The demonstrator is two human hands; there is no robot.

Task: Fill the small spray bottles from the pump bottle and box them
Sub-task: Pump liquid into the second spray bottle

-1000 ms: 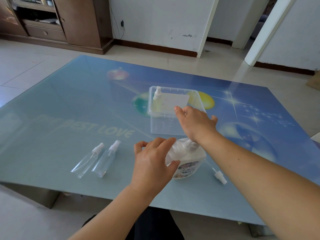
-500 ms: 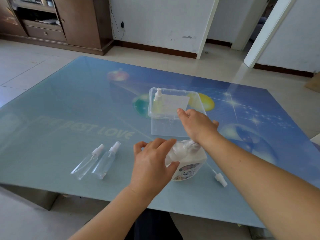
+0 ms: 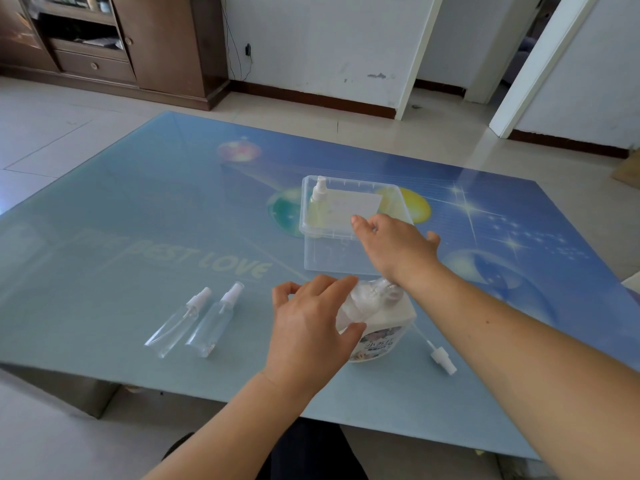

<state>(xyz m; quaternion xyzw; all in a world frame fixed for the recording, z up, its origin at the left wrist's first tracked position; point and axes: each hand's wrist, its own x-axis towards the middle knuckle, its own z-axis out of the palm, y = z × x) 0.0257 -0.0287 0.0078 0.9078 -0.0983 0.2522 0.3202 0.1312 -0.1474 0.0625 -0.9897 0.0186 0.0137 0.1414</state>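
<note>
**Inspector:** Your left hand (image 3: 311, 327) gripped the shoulder of the pump bottle (image 3: 381, 327), thumb and fingers curled round it. The bottle stood upright near the table's (image 3: 104, 244) front edge.

**Operator:** And my right?

**Inspector:** Your right hand (image 3: 394, 247) lay over the pump head, fingers fairly straight; I could not tell whether they held anything. Behind it sat the clear box (image 3: 332, 258) with 1 filled spray bottle (image 3: 317, 206) inside. 2 empty spray bottles (image 3: 194, 323) lay side by side to your left, touching. 1 loose spray cap (image 3: 441, 360) lay right of the pump bottle.
</note>
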